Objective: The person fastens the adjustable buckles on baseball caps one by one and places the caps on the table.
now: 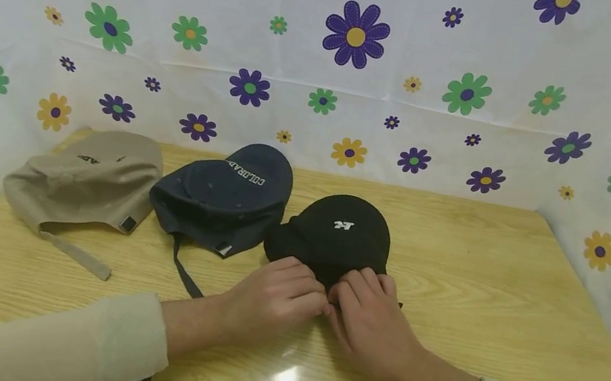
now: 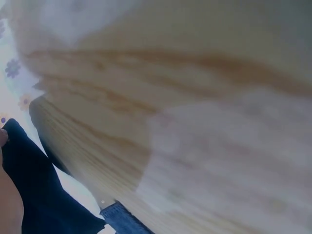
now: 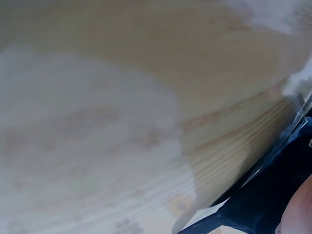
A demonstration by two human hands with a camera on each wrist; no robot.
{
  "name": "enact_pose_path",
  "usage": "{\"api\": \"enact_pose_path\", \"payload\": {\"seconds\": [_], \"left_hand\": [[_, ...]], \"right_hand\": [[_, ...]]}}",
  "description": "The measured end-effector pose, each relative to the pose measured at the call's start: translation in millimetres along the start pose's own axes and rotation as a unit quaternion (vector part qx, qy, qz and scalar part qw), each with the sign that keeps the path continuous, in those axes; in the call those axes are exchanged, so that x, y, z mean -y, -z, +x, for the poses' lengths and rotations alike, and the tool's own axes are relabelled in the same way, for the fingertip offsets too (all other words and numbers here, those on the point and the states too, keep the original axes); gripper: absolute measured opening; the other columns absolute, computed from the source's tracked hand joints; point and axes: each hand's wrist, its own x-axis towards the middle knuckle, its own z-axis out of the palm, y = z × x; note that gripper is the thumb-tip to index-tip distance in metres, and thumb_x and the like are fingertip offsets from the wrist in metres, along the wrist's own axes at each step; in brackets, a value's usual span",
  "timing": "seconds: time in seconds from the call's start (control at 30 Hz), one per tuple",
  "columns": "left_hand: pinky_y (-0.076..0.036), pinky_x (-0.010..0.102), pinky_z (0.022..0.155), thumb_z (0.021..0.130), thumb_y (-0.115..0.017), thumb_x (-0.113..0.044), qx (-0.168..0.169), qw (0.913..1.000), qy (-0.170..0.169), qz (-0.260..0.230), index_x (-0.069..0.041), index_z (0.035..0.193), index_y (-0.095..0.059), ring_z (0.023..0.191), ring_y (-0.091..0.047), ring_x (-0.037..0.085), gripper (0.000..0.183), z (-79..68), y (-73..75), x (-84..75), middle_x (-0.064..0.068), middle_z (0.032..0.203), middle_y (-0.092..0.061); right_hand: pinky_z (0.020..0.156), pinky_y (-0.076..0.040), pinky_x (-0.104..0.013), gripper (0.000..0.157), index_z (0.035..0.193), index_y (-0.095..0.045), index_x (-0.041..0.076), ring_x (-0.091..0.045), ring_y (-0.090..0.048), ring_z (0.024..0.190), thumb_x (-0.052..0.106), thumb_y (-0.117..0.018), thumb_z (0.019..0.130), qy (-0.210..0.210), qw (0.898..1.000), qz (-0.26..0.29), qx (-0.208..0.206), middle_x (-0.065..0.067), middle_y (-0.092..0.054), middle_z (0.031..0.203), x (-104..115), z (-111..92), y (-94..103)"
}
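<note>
Evidently all three caps are soft fabric headwear, laid out across the wood-grain table (image 1: 478,280). At far left lies the tan baseball cap (image 1: 80,193), slumped and creased, its loose strap (image 1: 79,256) trailing toward the near side. Right of it is the navy cap (image 1: 214,192) with white lettering, its own strap (image 1: 184,268) hanging near. Next comes the left hand (image 1: 278,297), fingers curled in on the near left edge of the black cap (image 1: 339,240), which sits about mid-table, right of the navy one, a white emblem (image 1: 344,226) on its far part. The right hand (image 1: 371,319) closes likewise on the near right edge, the two hands meeting or almost meeting; their thumbs' exact hold is hard to tell. This cap should be light, barely a load for one hand, and its cloth looks matt enough not to slip. The near rim is likely floppy and quick to fold under a pinch, while the smooth, rounded far part probably keeps its shape better. A gentle two-handed pinch along the near rim suits it; squeezing the body would probably crease it, though nothing looks breakable.
</note>
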Motion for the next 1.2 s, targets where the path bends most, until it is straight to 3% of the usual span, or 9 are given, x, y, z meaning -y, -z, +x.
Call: {"api": "enact_pose_path", "payload": {"seconds": [0.17, 0.5, 0.67, 0.8, 1.0, 1.2], "left_hand": [[-0.05, 0.025, 0.075, 0.091, -0.061, 0.001, 0.032, 0.9992, 0.025, 0.0, -0.01, 0.089, -0.069, 0.081, -0.062, 0.013, 0.014, -3.1, 2.7, 2.8, -0.001, 0.087, -0.068], [-0.051, 0.023, 0.074, 0.087, -0.068, 0.002, 0.052, 0.998, 0.028, -0.025, -0.009, 0.088, -0.073, 0.078, -0.061, 0.012, 0.012, -5.7, 4.6, 6.9, -0.001, 0.083, -0.067], [-0.051, 0.023, 0.074, 0.088, -0.063, 0.002, 0.05, 0.998, 0.026, -0.03, -0.009, 0.088, -0.073, 0.079, -0.062, 0.013, 0.014, -8.2, 8.4, 9.4, -0.001, 0.083, -0.067], [-0.05, 0.025, 0.071, 0.09, -0.057, 0.001, 0.044, 0.9983, 0.032, -0.022, -0.008, 0.087, -0.072, 0.077, -0.06, 0.015, 0.017, -14.0, 13.8, 12.8, 0.0, 0.082, -0.066], [-0.053, 0.027, 0.073, 0.086, -0.061, 0.001, 0.048, 0.9968, 0.064, -0.009, -0.007, 0.085, -0.073, 0.075, -0.062, 0.016, 0.015, -25.0, 25.9, 18.2, 0.002, 0.081, -0.068], [-0.055, 0.03, 0.074, 0.084, -0.068, 0.002, 0.052, 0.9918, 0.116, 0.003, -0.007, 0.087, -0.075, 0.076, -0.064, 0.017, 0.012, -36.5, 42.2, 24.3, 0.003, 0.082, -0.071]], "right_hand": [[0.079, -0.033, -0.035, 0.013, 0.09, -0.058, 0.015, -0.018, -0.046, 0.087, 0.025, -0.064, 0.095, -0.039, 0.998, -0.014, 0.047, 0.004, -0.052, 0.089, -0.2, 0.5, 1.4], [0.077, -0.032, -0.034, 0.012, 0.089, -0.059, 0.016, -0.017, -0.046, 0.086, 0.024, -0.067, 0.093, -0.057, 0.996, -0.022, 0.062, 0.004, -0.053, 0.089, -4.6, -1.3, 1.3], [0.078, -0.033, -0.034, 0.013, 0.088, -0.059, 0.018, -0.016, -0.047, 0.087, 0.027, -0.068, 0.092, -0.07, 0.995, -0.019, 0.07, 0.005, -0.054, 0.089, -6.6, -0.8, 3.0], [0.076, -0.035, -0.033, 0.014, 0.088, -0.059, 0.019, -0.014, -0.046, 0.084, 0.026, -0.07, 0.09, -0.059, 0.998, -0.001, 0.032, 0.006, -0.053, 0.087, -7.7, 1.0, 3.7], [0.069, -0.04, -0.035, 0.021, 0.093, -0.059, 0.011, -0.02, -0.048, 0.081, 0.016, -0.075, 0.08, -0.025, 0.997, 0.017, -0.075, -0.002, -0.054, 0.09, -12.4, 5.8, 4.3], [0.078, -0.039, -0.043, 0.038, 0.11, -0.057, 0.004, -0.03, -0.047, 0.094, 0.013, -0.076, 0.078, -0.045, 0.994, 0.008, -0.099, -0.013, -0.052, 0.109, -16.3, 6.7, 4.8]]}}
